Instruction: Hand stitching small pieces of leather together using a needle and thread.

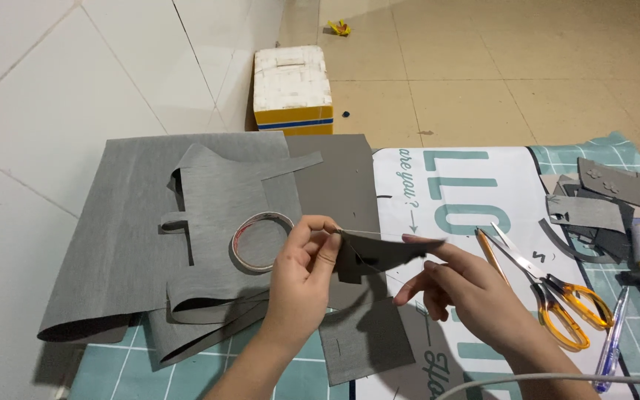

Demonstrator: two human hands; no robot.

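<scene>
Beige floor tiles and a white tiled wall surround a low work surface covered by a teal grid cutting mat and a white printed banner sheet.

Left hand: grip closed, thumb and fingers pinching the left edge of a small dark grey cut piece of thin sheet material. Right hand: forefinger and thumb clamped on the piece's right tip. The piece hangs between the two grips, above the mat and clear of it.

Judgement: light, thin, flexible; it sags slightly, so it is best held at both ends near the edges, as here. Probably not slippery or fragile, but it can crease.

Left of the grips: large grey sheets with cut-outs and a ring of clear tape. Right of the grips: orange-handled scissors, a pencil, a blue pen, grey offcuts. Open room lies directly below and toward the body.
</scene>
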